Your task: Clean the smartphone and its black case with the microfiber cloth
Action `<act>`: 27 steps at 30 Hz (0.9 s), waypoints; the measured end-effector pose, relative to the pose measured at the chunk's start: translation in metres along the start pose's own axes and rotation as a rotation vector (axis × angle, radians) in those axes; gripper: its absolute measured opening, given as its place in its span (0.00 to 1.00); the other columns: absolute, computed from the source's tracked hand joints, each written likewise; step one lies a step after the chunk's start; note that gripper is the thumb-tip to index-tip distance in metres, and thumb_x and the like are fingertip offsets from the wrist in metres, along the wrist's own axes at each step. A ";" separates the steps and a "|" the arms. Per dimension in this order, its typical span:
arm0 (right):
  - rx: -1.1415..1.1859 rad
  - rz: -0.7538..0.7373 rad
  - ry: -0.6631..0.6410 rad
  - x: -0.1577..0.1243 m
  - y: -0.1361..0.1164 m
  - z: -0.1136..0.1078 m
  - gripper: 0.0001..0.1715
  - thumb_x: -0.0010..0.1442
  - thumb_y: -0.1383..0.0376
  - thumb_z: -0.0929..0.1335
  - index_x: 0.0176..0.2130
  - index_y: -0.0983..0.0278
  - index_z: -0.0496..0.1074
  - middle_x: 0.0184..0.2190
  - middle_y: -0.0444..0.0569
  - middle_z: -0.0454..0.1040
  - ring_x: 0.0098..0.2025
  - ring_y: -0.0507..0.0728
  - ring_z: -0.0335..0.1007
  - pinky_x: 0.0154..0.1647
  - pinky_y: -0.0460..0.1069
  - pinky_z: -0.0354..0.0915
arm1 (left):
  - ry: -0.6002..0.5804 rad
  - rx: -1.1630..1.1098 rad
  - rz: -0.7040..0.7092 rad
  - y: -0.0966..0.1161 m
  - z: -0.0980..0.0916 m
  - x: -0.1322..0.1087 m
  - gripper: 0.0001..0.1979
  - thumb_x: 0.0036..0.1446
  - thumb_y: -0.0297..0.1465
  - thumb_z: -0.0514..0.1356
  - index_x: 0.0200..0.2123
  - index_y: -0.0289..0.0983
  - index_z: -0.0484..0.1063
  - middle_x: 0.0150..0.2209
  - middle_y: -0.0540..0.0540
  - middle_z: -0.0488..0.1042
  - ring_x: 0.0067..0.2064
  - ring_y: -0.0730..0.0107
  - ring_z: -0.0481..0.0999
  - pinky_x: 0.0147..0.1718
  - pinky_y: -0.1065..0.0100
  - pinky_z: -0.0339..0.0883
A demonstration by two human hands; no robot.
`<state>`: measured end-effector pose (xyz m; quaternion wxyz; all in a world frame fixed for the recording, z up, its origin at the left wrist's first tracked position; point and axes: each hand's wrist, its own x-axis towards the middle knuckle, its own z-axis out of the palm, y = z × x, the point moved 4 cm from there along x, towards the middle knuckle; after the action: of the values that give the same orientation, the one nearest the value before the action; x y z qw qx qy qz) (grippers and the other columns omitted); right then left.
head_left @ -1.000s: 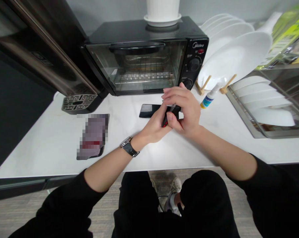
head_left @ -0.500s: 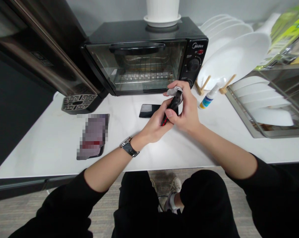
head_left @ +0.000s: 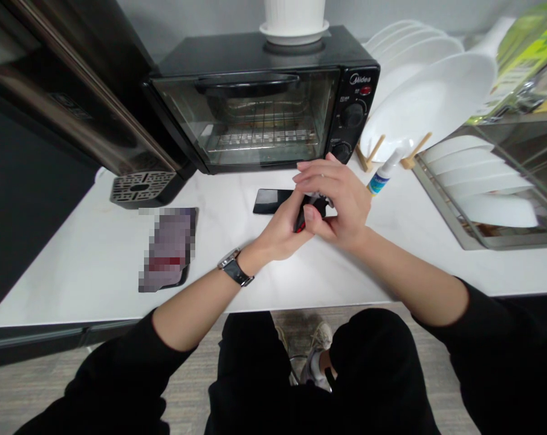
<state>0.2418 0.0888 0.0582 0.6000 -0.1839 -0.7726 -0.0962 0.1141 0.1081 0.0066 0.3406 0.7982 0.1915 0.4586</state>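
My left hand [head_left: 280, 228], a watch [head_left: 231, 266] on its wrist, is closed around a small black object with red marks [head_left: 301, 221], whose kind I cannot make out. Over its far end arches my right hand [head_left: 347, 196], thumb pressed to the near side. A bit of pale grey cloth [head_left: 317, 194] shows under the right fingers; most of it is hidden. Behind the left hand a dark phone [head_left: 269, 202] lies flat on the counter, partly covered. A small white spray bottle with a blue label [head_left: 378, 182] stands just beyond the right hand.
A black toaster oven [head_left: 264, 115] stands behind the hands with a white pot [head_left: 295, 15] on top. White plates [head_left: 430, 96] stand in a rack at right, beside a dish basket [head_left: 457, 232]. Left are a dispenser's drip tray [head_left: 139, 188] and a pixelated flat item [head_left: 168, 248].
My right hand has turned over and come down on the far end of the black object, so the cloth is now mostly covered. My left hand has barely moved.
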 end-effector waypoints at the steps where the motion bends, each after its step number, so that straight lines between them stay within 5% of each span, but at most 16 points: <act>1: -0.007 0.018 -0.002 0.000 0.002 0.001 0.16 0.70 0.57 0.65 0.56 0.52 0.71 0.46 0.43 0.83 0.55 0.62 0.83 0.65 0.67 0.74 | 0.004 -0.009 -0.017 -0.001 0.000 0.000 0.24 0.70 0.46 0.61 0.61 0.39 0.64 0.58 0.36 0.73 0.57 0.50 0.75 0.57 0.47 0.73; 6: 0.055 0.211 0.013 0.000 0.015 0.003 0.23 0.67 0.46 0.68 0.54 0.55 0.72 0.47 0.51 0.80 0.56 0.65 0.79 0.58 0.64 0.76 | 0.013 -0.089 -0.092 -0.007 0.001 -0.002 0.27 0.69 0.45 0.63 0.64 0.40 0.64 0.59 0.39 0.74 0.59 0.51 0.75 0.62 0.48 0.71; 11: 0.072 0.447 -0.088 -0.011 0.029 0.010 0.43 0.61 0.29 0.64 0.58 0.57 0.66 0.44 0.50 0.80 0.44 0.63 0.81 0.43 0.59 0.77 | 0.015 -0.132 -0.078 -0.010 0.001 0.000 0.32 0.68 0.49 0.61 0.69 0.43 0.61 0.66 0.38 0.70 0.67 0.48 0.71 0.70 0.45 0.63; 14: 0.067 0.476 -0.101 -0.016 0.033 0.013 0.47 0.59 0.25 0.62 0.58 0.56 0.64 0.40 0.47 0.79 0.37 0.60 0.79 0.40 0.57 0.76 | 0.034 -0.128 -0.072 -0.011 0.001 0.001 0.33 0.67 0.51 0.61 0.69 0.44 0.62 0.70 0.38 0.66 0.72 0.45 0.66 0.73 0.43 0.58; 20: 0.085 0.431 -0.079 -0.008 0.024 0.010 0.35 0.65 0.33 0.63 0.54 0.56 0.67 0.45 0.51 0.78 0.44 0.63 0.78 0.47 0.62 0.78 | 0.022 -0.135 -0.107 -0.007 0.001 0.000 0.31 0.68 0.49 0.61 0.68 0.42 0.62 0.63 0.38 0.71 0.65 0.48 0.73 0.67 0.44 0.67; 27: 0.060 0.123 0.005 0.005 0.005 0.000 0.10 0.70 0.54 0.65 0.48 0.52 0.71 0.42 0.47 0.80 0.53 0.63 0.80 0.61 0.67 0.76 | 0.001 -0.046 -0.061 0.002 0.001 0.002 0.25 0.70 0.48 0.60 0.61 0.40 0.66 0.61 0.37 0.73 0.62 0.48 0.74 0.65 0.44 0.70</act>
<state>0.2426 0.0946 0.0621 0.6119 -0.2126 -0.7609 -0.0367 0.1159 0.1077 0.0096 0.3726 0.7837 0.2051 0.4527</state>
